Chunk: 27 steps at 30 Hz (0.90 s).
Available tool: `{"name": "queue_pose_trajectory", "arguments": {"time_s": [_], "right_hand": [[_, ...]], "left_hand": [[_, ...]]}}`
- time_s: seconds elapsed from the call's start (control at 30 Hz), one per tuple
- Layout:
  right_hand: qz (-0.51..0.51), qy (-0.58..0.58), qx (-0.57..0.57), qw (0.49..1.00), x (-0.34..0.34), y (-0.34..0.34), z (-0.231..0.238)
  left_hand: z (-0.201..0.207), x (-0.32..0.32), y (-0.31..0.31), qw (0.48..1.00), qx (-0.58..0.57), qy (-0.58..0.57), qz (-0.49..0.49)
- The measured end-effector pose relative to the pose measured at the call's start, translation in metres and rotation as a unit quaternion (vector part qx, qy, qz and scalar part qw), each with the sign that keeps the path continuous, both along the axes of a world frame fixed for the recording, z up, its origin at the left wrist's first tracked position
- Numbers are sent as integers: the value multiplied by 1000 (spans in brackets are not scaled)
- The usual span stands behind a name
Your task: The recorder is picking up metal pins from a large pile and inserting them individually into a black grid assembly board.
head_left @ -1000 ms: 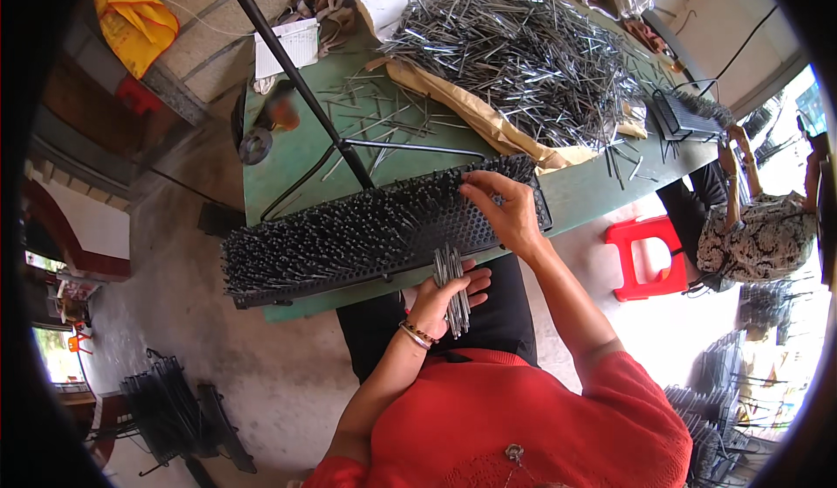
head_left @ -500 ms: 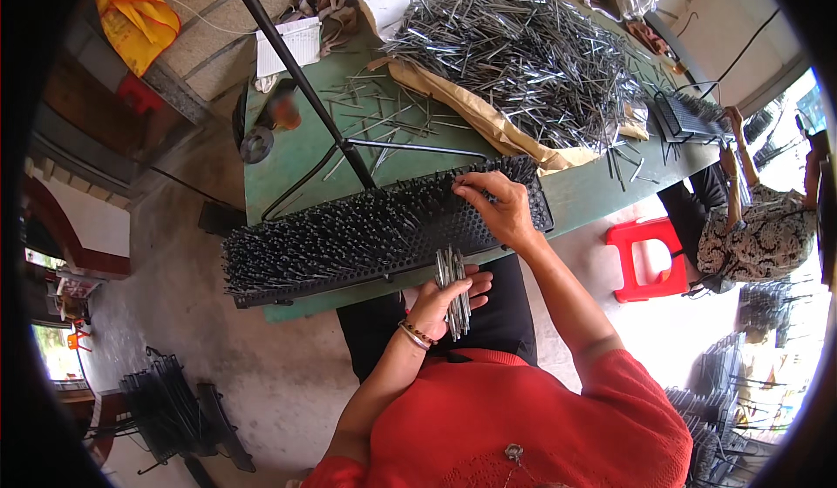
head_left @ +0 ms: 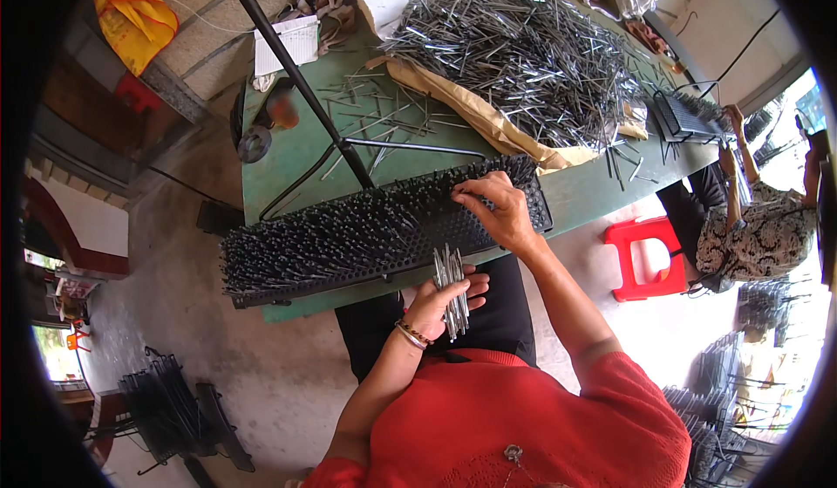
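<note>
Plainly the right hand [head_left: 500, 210] is nearer, fingers pinched over the black rack [head_left: 445, 233], on what I can't tell; that rack runs left to right along the worktop [head_left: 580, 189], the left hand [head_left: 431, 306] gripping metal rods [head_left: 452, 280] below.

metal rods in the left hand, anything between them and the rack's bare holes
Nothing visible: the metal rods lie in the left hand by the near edge of the black perforated rack, facing its bare holes. The right hand hides some holes from view; the pole rises farther left.
</note>
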State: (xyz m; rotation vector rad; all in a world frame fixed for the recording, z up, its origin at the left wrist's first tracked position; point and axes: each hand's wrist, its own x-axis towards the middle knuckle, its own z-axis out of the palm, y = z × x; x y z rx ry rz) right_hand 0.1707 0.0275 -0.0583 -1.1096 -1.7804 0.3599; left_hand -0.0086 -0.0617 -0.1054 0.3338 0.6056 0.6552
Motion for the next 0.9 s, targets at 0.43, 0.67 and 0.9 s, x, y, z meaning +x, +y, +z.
{"name": "queue_pose_trajectory", "arguments": {"time_s": [0.43,0.67,0.9], "right_hand": [[5,-45,27,999,-5,-1,-3],[18,-91,47,995,-11,-2,-4],[40,-135,77,987,-14,-3,-6]], "left_hand": [[4,1,-1,1000,8,9,-11],[2,1,-2,1000,9,13,-11],[2,1,-1,1000,14,11,-16]]}}
